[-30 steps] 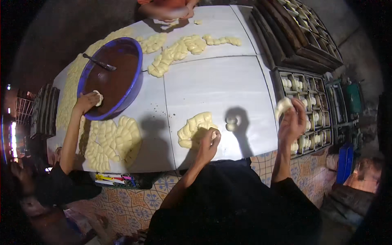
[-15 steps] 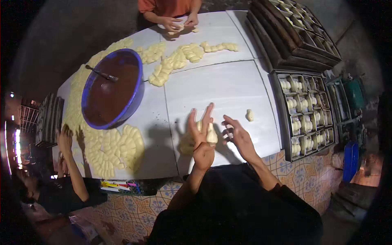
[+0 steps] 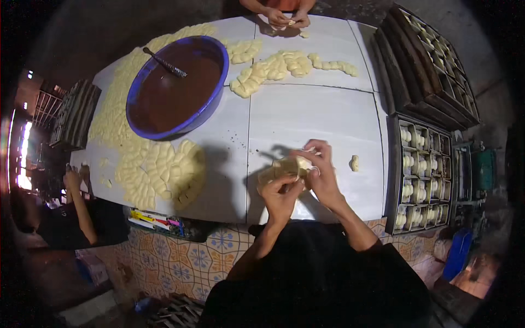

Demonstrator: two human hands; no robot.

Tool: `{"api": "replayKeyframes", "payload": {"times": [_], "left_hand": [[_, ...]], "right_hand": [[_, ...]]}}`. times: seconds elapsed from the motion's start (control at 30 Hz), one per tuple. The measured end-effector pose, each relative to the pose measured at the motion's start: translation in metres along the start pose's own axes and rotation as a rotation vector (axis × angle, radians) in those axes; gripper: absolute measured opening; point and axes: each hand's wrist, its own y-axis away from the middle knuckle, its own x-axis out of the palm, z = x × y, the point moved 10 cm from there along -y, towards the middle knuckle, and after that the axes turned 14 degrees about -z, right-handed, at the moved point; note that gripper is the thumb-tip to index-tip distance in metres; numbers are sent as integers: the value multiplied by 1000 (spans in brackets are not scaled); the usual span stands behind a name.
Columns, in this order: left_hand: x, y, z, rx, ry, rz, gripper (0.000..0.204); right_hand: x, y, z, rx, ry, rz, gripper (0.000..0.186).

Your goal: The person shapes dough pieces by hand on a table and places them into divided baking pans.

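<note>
Both my hands meet over the near part of the white table (image 3: 311, 117). My left hand (image 3: 281, 197) is pinched closed, thumb against fingers, at the lower end of a pale piece of dough (image 3: 302, 163). Curled round the upper part of that dough is my right hand (image 3: 324, 169), which hides much of its shape. Just beyond my left hand, a small group of dough pieces (image 3: 272, 172) lies on the table, partly covered by it. A small shaped dough piece (image 3: 355, 163) rests alone to the right of my hands.
A blue basin (image 3: 205, 117) of brown filling with a spoon-like utensil stands left, amid many dough pieces (image 3: 158, 172). Metal trays (image 3: 392, 175) with dough in compartments line the right edge, with a stack (image 3: 407, 71) behind. Co-workers' hands (image 3: 287, 21) are at the far side and left.
My right hand has come in from the right and closed on the dough. My left hand, fingers stretched before, is now pinched. The whole view has shifted.
</note>
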Motion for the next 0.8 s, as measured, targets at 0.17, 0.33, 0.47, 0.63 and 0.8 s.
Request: {"api": "replayKeyframes", "payload": {"times": [0.17,0.33,0.47,0.63,0.8], "left_hand": [[21,-8,10,-551,731,134,59],[25,-84,-52,-491,986,584,110],[-79,-274,-97,137,5,-58,71],[-180,-362,4,-350,-703,332,97],[-101,-327,-91,288,-755,-321,84]], "right_hand": [[34,2,-32,162,-228,162,68],[36,-3,-61,393,-681,289,137],[30,0,-84,412,-624,192,130],[53,6,-78,445,-670,190,115],[37,-4,-99,492,-676,67,109]]}}
